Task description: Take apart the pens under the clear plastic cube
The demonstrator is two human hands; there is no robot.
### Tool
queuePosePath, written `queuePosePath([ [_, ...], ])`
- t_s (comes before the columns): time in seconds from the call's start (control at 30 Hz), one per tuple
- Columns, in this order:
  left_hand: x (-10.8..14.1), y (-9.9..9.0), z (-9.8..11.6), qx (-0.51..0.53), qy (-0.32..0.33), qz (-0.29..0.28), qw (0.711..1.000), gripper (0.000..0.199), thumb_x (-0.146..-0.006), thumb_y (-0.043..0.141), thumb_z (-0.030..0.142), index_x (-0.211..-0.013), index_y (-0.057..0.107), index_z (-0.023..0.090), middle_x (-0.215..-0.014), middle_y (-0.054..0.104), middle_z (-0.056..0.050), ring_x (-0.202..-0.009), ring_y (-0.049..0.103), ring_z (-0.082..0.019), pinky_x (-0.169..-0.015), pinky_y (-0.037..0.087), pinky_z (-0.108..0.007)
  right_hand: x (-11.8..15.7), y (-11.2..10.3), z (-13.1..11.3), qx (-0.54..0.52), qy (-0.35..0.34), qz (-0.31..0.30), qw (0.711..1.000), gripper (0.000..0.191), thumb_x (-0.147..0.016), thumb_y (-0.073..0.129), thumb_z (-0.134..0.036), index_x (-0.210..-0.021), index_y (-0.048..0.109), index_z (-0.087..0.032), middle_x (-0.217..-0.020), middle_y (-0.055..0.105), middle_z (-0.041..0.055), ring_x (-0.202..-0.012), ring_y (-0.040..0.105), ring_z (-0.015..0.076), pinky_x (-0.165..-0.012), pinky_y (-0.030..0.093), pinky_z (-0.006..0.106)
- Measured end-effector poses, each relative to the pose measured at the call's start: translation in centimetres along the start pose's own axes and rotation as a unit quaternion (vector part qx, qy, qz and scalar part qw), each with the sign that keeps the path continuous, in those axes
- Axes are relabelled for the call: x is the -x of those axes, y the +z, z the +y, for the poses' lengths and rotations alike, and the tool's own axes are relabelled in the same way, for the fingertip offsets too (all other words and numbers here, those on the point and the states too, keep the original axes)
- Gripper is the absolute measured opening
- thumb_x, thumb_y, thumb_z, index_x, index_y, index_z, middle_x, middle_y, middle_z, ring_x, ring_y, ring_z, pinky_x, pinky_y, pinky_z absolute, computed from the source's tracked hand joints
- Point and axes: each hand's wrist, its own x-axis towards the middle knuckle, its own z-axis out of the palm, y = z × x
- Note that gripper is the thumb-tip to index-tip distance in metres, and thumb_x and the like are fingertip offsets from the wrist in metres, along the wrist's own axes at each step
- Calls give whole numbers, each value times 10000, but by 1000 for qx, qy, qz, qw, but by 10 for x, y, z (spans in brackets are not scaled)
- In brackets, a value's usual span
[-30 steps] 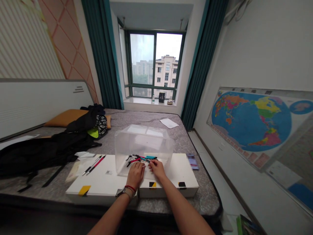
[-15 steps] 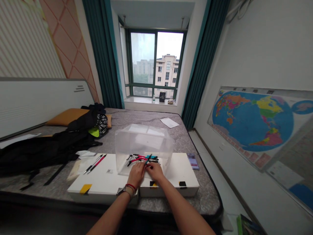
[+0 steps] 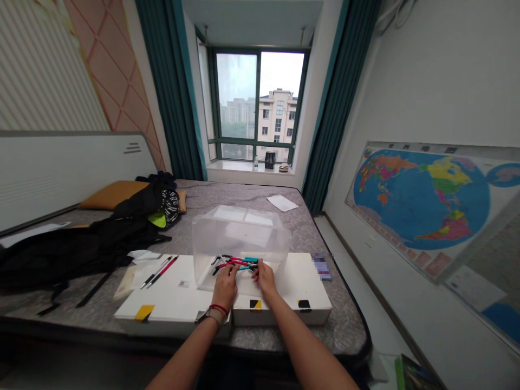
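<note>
A clear plastic box (image 3: 203, 238) lies on its side, its open face toward me. Inside is a loose pile of red, teal, black and white pens (image 3: 228, 259). My left hand (image 3: 225, 286) is at the box's opening, thumb and fingers pinched at the near edge of the pile. My right hand (image 3: 265, 279) is curled at the pile's right side. A teal pen (image 3: 246, 267) runs between the fingertips of both hands, which appear closed on its two ends. The fingers partly hide those ends.
Two white boxes (image 3: 162, 295) support the clear box. Red and silver pens (image 3: 162, 272) lie on the left one. Around them on the mattress (image 3: 227, 195) are black clothing (image 3: 77, 254), white tissue (image 3: 143, 255), a paper sheet (image 3: 282, 203) and a blurred purple item (image 3: 322, 268).
My hands have moved apart, the right one shifting right. The teal pen, which stood tilted up between my fingers, now lies nearly level.
</note>
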Motion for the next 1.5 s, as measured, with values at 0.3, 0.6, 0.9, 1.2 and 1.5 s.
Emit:
queuePosePath([
  [0.3,-3,-7,6,-17,-2,31,999,283,-924,416,237,-1166,560,205,-1102,583,-110,-996,542,-243,-861,456,-405,-4,-4,3,62,-29,-16,998,560,-827,436,-656,-559,547,-177,-486,551,0,-428,452,106,-462,341,216],
  [0.6,-1,-7,7,-41,3,30,999,271,-932,407,230,-1155,559,203,-1116,584,-111,-1025,538,-253,-853,448,-411,-1,-3,-1,68,-41,-40,996,626,-864,375,-653,-472,513,-185,-409,466,-19,-395,415,105,-488,339,228],
  [0.9,-1,-4,7,4,28,26,999,258,-924,417,219,-1151,539,206,-1137,579,-112,-1054,546,-241,-856,477,-404,-3,-3,-1,82,-23,-42,995,648,-854,348,-687,-468,512,-193,-391,451,-19,-390,416,113,-464,313,226],
  [1.2,-2,-9,9,-32,34,10,999,282,-903,417,146,-1115,585,226,-1059,605,-93,-991,555,-230,-826,460,-368,0,-3,-5,87,-29,-40,995,627,-872,365,-636,-445,512,-202,-398,460,-10,-395,424,117,-467,321,236],
  [1.5,-3,-11,12,-23,11,-4,1000,259,-926,385,192,-1084,589,216,-952,607,-78,-931,549,-224,-823,442,-362,-2,-3,-2,75,-31,-58,995,534,-836,429,-631,-546,529,-195,-455,485,-23,-422,434,110,-450,328,225],
])
